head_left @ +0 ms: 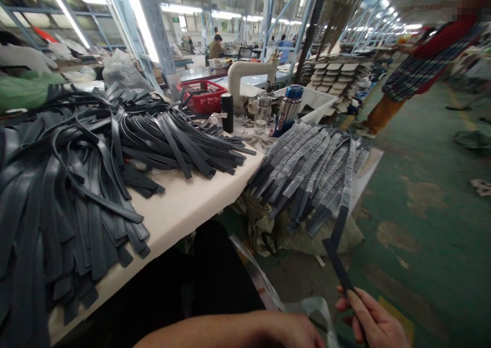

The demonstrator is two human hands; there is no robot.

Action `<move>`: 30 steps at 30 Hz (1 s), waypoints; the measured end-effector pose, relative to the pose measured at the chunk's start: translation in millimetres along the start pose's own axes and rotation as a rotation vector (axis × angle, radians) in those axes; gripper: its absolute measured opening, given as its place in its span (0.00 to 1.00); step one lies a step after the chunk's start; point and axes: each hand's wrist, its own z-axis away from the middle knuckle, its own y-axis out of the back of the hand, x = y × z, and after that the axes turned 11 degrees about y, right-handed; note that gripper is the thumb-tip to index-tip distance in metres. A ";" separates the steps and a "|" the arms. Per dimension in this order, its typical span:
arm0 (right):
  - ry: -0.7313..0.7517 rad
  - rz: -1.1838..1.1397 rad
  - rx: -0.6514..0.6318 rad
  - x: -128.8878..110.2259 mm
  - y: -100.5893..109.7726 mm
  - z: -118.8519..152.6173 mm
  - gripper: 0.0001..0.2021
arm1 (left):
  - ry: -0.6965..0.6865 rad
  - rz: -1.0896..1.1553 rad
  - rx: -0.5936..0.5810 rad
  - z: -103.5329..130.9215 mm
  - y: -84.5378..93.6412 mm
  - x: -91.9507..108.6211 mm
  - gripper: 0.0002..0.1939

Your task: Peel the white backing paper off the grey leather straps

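My right hand [374, 320] at the lower right is closed around a dark grey strap [339, 266]. The strap's free end points up and away, close to the hanging end of a plastic-wrapped strap. Low in the picture, my left hand [293, 331] reaches in from the left beside a piece of clear plastic [318, 307]. Its fingers run out of the bottom edge, so their grip is hidden. Several straps wrapped in clear film [310, 166] lie side by side over a pale sack, their dark ends bare.
A large heap of loose dark straps [76, 184] covers much of the cream table [184, 199]. Behind stand a red basket [205, 100], a black bottle [227, 113], a glass jar [263, 115], a steel flask [288, 110] and a sewing machine [236, 74]. A person [418, 66] stands at right.
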 end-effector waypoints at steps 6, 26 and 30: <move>0.010 0.075 -0.158 -3.9 -7.6 9.8 0.25 | -0.052 0.824 0.327 53.5 70.6 -2.8 0.11; 0.383 0.456 -0.366 -36.9 -74.0 29.8 0.18 | -0.210 1.292 0.473 77.5 74.2 -4.5 0.10; 0.416 0.535 -0.322 -35.3 -74.2 28.9 0.18 | -0.204 1.300 0.489 77.0 74.2 -4.6 0.10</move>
